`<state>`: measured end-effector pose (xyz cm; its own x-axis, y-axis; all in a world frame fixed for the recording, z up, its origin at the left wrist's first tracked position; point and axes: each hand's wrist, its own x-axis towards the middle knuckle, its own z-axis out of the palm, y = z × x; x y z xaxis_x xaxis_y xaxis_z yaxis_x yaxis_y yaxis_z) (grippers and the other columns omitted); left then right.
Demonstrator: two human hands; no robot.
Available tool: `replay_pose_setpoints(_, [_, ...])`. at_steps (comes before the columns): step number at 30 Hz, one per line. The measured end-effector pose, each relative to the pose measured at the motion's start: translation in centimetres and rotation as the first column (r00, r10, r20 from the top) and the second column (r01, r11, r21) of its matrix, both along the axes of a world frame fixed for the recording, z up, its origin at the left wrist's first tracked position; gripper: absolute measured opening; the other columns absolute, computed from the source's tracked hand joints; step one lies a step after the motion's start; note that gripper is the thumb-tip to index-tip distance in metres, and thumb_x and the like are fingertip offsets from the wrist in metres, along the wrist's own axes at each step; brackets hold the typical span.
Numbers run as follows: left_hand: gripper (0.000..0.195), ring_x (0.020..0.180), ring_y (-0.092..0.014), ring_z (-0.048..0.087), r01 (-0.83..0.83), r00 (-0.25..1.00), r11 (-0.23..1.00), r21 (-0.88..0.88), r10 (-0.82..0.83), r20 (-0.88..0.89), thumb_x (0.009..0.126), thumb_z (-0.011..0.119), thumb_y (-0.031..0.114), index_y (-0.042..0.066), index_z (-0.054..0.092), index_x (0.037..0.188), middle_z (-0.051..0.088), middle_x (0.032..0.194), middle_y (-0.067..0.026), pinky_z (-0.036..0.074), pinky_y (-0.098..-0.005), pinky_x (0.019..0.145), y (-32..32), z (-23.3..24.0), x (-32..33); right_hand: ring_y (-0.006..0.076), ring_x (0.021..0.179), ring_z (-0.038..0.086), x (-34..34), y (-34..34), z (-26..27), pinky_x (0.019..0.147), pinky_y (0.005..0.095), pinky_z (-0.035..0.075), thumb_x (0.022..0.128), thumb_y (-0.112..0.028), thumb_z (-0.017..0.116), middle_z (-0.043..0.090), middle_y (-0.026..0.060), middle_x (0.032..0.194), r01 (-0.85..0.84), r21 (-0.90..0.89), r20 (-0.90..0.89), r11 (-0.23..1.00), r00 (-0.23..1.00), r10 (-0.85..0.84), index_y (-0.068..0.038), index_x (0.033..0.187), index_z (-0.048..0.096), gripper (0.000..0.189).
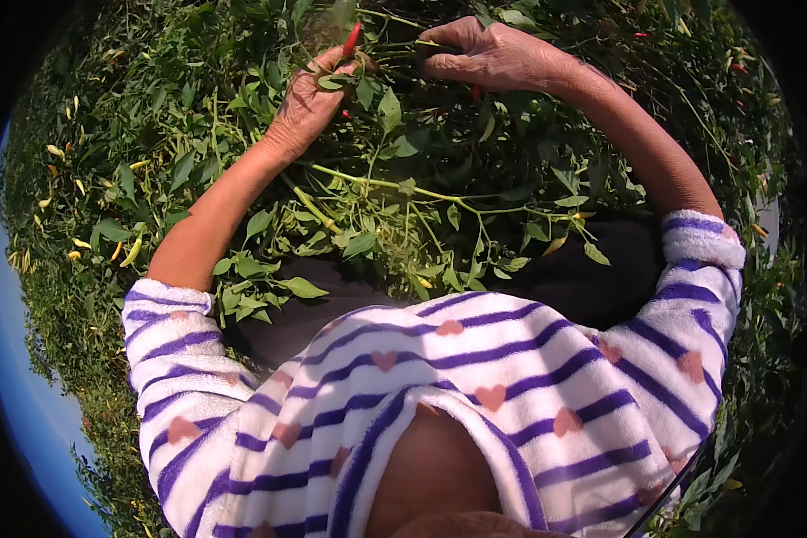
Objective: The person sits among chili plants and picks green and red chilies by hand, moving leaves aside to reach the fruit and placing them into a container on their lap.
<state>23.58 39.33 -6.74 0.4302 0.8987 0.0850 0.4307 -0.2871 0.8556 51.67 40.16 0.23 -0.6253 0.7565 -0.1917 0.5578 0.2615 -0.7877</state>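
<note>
My left hand (315, 97) is closed around a leafy chili branch (366, 84) at the top centre. A ripe red chili pepper (352, 40) points upward by its fingertips; whether the fingers grip the pepper itself is unclear. Level with it on the right, my right hand (487, 55) has its fingers curled over a thin green stem (434, 44). Part of another red chili (477, 93) shows just below the right hand. A small red chili (346, 114) lies among leaves below the left hand.
Dense chili plants (168, 134) surround me, with several yellow peppers (133, 250) on the left. A long green branch (403, 186) stretches across in front of my lap. Dark cloth (598, 276) covers my legs. A pale object (768, 215) shows at the right edge.
</note>
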Motion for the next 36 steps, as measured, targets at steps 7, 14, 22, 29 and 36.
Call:
replay_pose_setpoints(7, [0.053,0.101,-0.022,0.059,0.414,0.908,0.790,0.453,-0.321,-0.270,0.087,0.056,0.000,0.006,0.040,0.137,0.051,0.129,-0.0104,0.052,-0.0329,0.079,0.3,-1.1,-0.1,0.0154,0.064,0.064,-1.9,0.6,-0.3,0.063,0.0319,0.055,0.091,-0.039,0.057,0.062,0.0081,0.069,0.257,0.003,-0.141,0.966,0.957,-0.254,-0.003,0.126,0.056,0.051])
replay_pose_setpoints(14, [0.060,0.105,-0.029,0.058,0.376,0.898,0.812,0.447,-0.199,-0.392,0.078,0.058,-0.003,-0.002,0.039,0.135,0.051,0.127,-0.0180,0.050,-0.0349,0.087,0.5,-1.4,1.1,0.0341,0.067,0.066,-2.7,-0.4,0.5,0.062,0.0433,0.053,0.087,-0.025,0.062,0.066,0.0160,0.074,-0.108,0.554,0.177,0.826,0.984,0.010,-0.007,0.098,0.066,0.022])
replay_pose_setpoints(22, [0.057,0.101,-0.028,0.063,0.488,0.813,0.840,0.240,-0.337,-0.475,0.081,0.056,-0.005,0.003,0.043,0.135,0.055,0.124,-0.0144,0.052,-0.0329,0.081,1.8,1.8,1.3,0.0276,0.062,0.062,-1.5,0.4,4.0,0.060,0.0390,0.051,0.085,-0.019,0.061,0.066,0.0150,0.073,-0.249,0.203,0.256,0.947,0.947,0.194,-0.003,0.097,0.068,0.022])
replay_pose_setpoints(29, [0.043,0.104,-0.029,0.063,0.491,0.865,0.870,0.057,-0.478,-0.149,0.096,0.054,0.032,0.006,0.050,0.131,0.064,0.113,-0.0144,0.053,-0.0399,0.084,1.8,1.9,2.7,0.0135,0.083,0.059,2.7,1.2,4.7,0.070,0.0277,0.050,0.086,-0.053,0.063,0.065,0.0073,0.094,-0.037,-0.340,-0.092,0.940,0.996,0.006,-0.002,0.117,0.062,0.059])
replay_pose_setpoints(36, [0.035,0.075,-0.033,0.066,0.604,0.511,0.792,0.086,-0.303,-0.805,0.082,0.067,0.036,0.006,0.064,0.100,0.065,0.079,-0.0131,0.052,-0.0430,0.065,-1.8,3.7,5.3,0.0241,0.104,0.060,1.3,0.4,-0.1,0.090,0.0347,0.048,0.086,-0.059,0.058,0.062,0.0201,0.119,-0.054,-0.349,-0.003,0.935,0.998,0.057,0.006,0.130,0.050,0.079])
